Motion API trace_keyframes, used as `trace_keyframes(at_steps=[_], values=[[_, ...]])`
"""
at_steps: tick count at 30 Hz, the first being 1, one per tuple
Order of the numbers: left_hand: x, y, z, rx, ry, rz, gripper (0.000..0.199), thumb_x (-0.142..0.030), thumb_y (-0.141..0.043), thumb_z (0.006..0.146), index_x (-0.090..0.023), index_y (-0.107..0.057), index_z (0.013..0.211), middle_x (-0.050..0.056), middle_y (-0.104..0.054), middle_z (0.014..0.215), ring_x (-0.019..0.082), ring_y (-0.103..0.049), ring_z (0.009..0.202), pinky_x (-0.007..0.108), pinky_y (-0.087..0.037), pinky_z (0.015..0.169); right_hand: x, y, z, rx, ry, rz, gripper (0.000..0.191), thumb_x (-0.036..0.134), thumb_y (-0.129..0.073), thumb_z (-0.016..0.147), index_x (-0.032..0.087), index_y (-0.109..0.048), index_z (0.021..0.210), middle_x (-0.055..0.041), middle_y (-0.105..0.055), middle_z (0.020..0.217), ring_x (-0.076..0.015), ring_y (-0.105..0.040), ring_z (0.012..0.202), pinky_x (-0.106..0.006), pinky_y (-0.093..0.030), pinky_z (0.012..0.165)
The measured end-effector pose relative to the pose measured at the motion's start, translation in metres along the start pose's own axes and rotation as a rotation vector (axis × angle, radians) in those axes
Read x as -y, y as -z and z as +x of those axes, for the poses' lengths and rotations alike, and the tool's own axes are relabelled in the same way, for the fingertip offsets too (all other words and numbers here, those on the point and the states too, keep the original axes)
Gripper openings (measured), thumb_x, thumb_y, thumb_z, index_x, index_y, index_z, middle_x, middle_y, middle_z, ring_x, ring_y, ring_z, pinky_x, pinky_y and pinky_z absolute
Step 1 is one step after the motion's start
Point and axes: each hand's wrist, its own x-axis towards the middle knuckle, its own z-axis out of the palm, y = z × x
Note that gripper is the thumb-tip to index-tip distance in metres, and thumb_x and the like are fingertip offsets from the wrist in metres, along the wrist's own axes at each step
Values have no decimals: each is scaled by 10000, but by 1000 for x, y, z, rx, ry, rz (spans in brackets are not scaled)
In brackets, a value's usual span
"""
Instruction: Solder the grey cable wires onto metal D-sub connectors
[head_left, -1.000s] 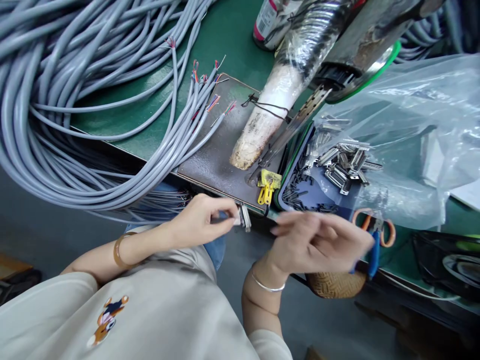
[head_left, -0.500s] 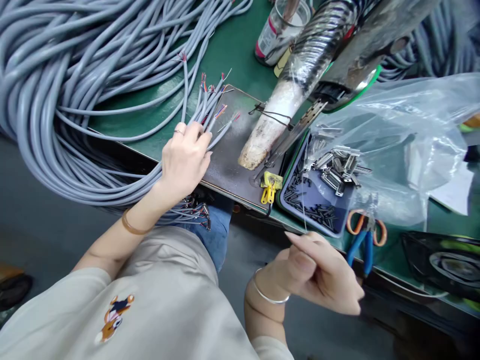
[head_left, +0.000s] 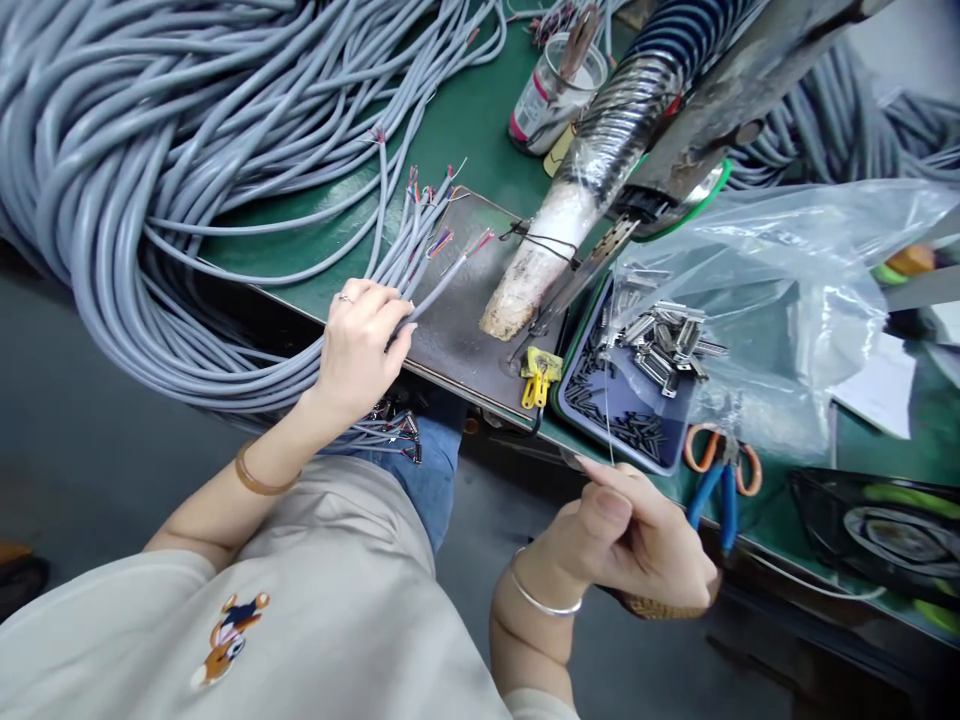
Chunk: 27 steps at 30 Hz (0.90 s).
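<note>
My left hand (head_left: 361, 345) is closed around grey cables (head_left: 431, 295) at the front edge of a dark board (head_left: 457, 345). Their stripped ends show coloured wires and point up and right. My right hand (head_left: 630, 535) is in front of the bench edge, its fingers pinching a thin wire strand (head_left: 609, 420) that runs up past a tray. That blue tray (head_left: 679, 425) holds small black pieces and metal connectors (head_left: 667, 345). Above the board, a soldering iron's metal tip (head_left: 585, 280) slants beside a white-wrapped hose end (head_left: 525, 275).
A large bundle of grey cables (head_left: 112, 200) covers the bench's left. A jar (head_left: 536, 105) stands at the back. Yellow clips (head_left: 538, 378) sit at the board's edge. Blue-orange pliers (head_left: 720, 480), clear plastic (head_left: 795, 300) and a black fan-like object (head_left: 892, 535) lie right.
My left hand has drawn back slightly along the cables, so more of their length shows beyond my fingers. The view has shifted a little. My right hand remains pinched in nearly the same place.
</note>
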Motion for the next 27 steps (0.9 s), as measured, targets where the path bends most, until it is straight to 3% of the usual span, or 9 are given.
trace_keyframes(at_steps=[3, 7, 9, 10, 13, 17, 19, 22, 27], values=[[0, 0, 0, -71, 55, -85, 121, -190, -621, 935, -179, -740, 911, 66, -765, 968, 243, -682, 980, 431, -515, 950, 1, -6, 0, -51, 2, 39, 227, 440, -700, 902, 252, -803, 978, -22, -621, 605, -188, -577, 505, -326, -400, 433], [-14, 9, -7, -196, 202, -339, 95, -202, -662, 906, -186, -691, 995, 30, -738, 928, 164, -686, 869, 315, -551, 867, -1, -14, 0, -285, 195, 119, 193, 365, -672, 942, 275, -812, 1039, 10, -600, 554, -141, -482, 430, -309, -361, 416], [-27, 16, -13, -103, 227, -514, 218, -243, -734, 871, -183, -679, 1073, 8, -725, 876, 124, -665, 743, 254, -558, 762, 0, -17, 2, -372, 260, 136, 190, 320, -660, 958, 282, -813, 1063, 21, -605, 545, -127, -467, 422, -304, -372, 431], [-35, 19, -16, 1, 207, -585, 260, -254, -760, 855, -179, -690, 1094, -6, -715, 811, 112, -643, 686, 238, -553, 721, 3, -19, 3, -383, 249, 132, 184, 305, -658, 960, 283, -815, 1053, 19, -623, 559, -128, -490, 436, -304, -392, 448], [-55, 24, -21, 291, 165, -776, 169, -259, -750, 846, -159, -744, 982, 11, -723, 736, 96, -591, 593, 211, -507, 584, 13, -22, 6, -297, 56, 108, 140, 289, -677, 949, 270, -815, 960, 9, -671, 632, -129, -561, 503, -288, -418, 488], [-65, 16, -23, 560, 423, -1031, 121, -222, -690, 843, -124, -695, 913, 15, -692, 660, 87, -589, 527, 186, -478, 500, 20, -29, 8, -44, -239, 219, 123, 314, -701, 934, 238, -797, 919, 28, -626, 644, -94, -502, 500, -249, -351, 474], [-65, 9, -24, 624, 555, -1121, 146, -232, -710, 823, -126, -659, 911, 2, -674, 628, 77, -560, 496, 167, -445, 450, 18, -33, 6, 41, -322, 277, 148, 331, -698, 932, 217, -786, 901, 26, -631, 671, -84, -481, 503, -243, -342, 484], [-62, 0, -27, 681, 685, -1191, 211, -268, -754, 794, -132, -637, 906, 14, -701, 653, 61, -506, 459, 152, -396, 390, 13, -37, 4, 69, -403, 299, 184, 352, -691, 931, 197, -783, 965, 16, -659, 736, -60, -393, 481, -239, -309, 477], [-61, -6, -30, 661, 699, -1216, 245, -259, -816, 750, -133, -653, 883, -4, -686, 665, 41, -481, 470, 145, -377, 418, 8, -41, 5, 127, -411, 321, 188, 352, -682, 939, 199, -789, 958, 12, -669, 763, -53, -339, 481, -242, -295, 478]])
